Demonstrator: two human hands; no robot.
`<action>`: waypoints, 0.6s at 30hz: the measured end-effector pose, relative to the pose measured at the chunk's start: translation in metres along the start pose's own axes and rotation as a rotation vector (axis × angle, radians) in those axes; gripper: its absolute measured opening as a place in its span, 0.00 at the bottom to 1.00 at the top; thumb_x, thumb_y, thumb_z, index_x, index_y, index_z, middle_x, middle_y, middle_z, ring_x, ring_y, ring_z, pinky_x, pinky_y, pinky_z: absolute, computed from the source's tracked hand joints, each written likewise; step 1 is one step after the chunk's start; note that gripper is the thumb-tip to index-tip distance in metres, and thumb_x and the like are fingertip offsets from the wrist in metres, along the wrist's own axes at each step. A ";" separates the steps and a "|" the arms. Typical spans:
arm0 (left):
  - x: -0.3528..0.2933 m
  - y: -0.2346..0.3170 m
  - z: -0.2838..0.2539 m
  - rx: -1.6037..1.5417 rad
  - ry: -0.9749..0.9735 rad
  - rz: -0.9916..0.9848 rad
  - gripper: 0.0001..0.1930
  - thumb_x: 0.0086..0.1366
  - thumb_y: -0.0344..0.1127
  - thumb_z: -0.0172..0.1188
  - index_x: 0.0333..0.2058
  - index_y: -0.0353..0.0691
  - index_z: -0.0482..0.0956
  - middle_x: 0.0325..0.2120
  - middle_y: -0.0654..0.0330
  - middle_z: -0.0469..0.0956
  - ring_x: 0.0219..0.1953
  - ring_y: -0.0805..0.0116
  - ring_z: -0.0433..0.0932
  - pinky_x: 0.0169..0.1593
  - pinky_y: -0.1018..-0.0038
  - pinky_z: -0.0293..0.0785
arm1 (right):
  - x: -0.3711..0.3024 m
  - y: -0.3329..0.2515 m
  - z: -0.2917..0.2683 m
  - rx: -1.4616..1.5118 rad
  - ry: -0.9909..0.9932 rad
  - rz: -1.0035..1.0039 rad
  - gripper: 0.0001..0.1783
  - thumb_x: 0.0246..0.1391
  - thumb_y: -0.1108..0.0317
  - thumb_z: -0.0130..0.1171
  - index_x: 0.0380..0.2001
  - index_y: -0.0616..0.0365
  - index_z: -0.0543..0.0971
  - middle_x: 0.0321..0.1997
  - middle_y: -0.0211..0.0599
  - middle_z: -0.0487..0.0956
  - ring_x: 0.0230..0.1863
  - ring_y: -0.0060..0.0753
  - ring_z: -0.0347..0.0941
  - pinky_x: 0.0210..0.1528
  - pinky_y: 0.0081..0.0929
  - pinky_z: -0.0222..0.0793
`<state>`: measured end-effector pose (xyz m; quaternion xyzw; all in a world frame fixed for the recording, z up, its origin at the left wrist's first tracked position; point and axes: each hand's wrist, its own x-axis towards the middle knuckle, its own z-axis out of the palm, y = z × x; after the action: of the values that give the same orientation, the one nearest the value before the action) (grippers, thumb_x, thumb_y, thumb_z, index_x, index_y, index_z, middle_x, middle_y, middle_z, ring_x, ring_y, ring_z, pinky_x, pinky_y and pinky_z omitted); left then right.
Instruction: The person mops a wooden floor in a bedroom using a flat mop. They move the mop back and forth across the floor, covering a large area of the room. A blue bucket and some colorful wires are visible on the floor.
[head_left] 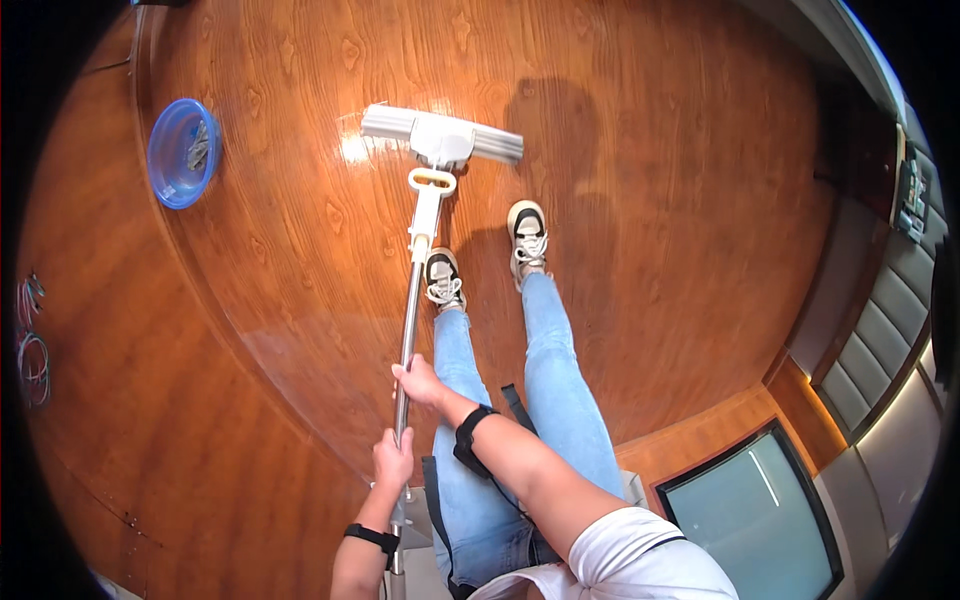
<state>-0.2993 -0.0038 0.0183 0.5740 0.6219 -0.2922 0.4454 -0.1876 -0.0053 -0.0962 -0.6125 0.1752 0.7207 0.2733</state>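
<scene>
Both my hands are closed round the metal pole of a sponge mop [442,138]. My right hand [421,383] grips the pole farther up, toward the mop head. Below it, nearer my body, my left hand [393,458] is wrapped round the same pole. The mop's wide white head lies on the wood-patterned floor [680,200] ahead of my feet, with its pale grey sponge strip stretching to both sides. Just above the pole is a white plastic neck with a looped handle.
At the far left stands a blue plastic basin [168,190] with a grey cloth in it. Coiled cables [34,370] lie at the left edge. A dark-framed screen [760,520] is at the lower right, and grey padded panels [880,340] line the right side. My shoes [527,240] stand behind the mop head.
</scene>
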 end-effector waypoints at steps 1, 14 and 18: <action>0.016 0.016 -0.001 0.014 0.022 0.021 0.19 0.57 0.47 0.51 0.22 0.33 0.67 0.17 0.41 0.71 0.24 0.42 0.72 0.27 0.57 0.67 | 0.008 -0.020 -0.009 0.033 0.001 -0.058 0.14 0.51 0.64 0.48 0.33 0.64 0.60 0.17 0.42 0.71 0.14 0.35 0.71 0.15 0.33 0.67; 0.065 0.202 0.058 -0.136 -0.052 0.036 0.23 0.59 0.51 0.44 0.27 0.32 0.69 0.20 0.38 0.71 0.29 0.40 0.72 0.32 0.56 0.67 | 0.031 -0.167 -0.180 -0.386 -0.147 -0.178 0.11 0.51 0.64 0.48 0.27 0.63 0.69 0.21 0.36 0.72 0.19 0.28 0.70 0.17 0.29 0.67; -0.010 0.159 0.067 -0.055 -0.088 -0.041 0.23 0.59 0.52 0.45 0.26 0.32 0.68 0.21 0.37 0.71 0.28 0.40 0.72 0.32 0.55 0.67 | 0.008 -0.074 -0.182 0.037 -0.497 0.208 0.12 0.50 0.64 0.52 0.32 0.57 0.64 0.23 0.37 0.72 0.22 0.33 0.71 0.22 0.35 0.71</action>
<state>-0.1303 -0.0394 0.0216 0.5352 0.6211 -0.3094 0.4818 -0.0004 -0.0523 -0.1323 -0.3902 0.1777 0.8699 0.2437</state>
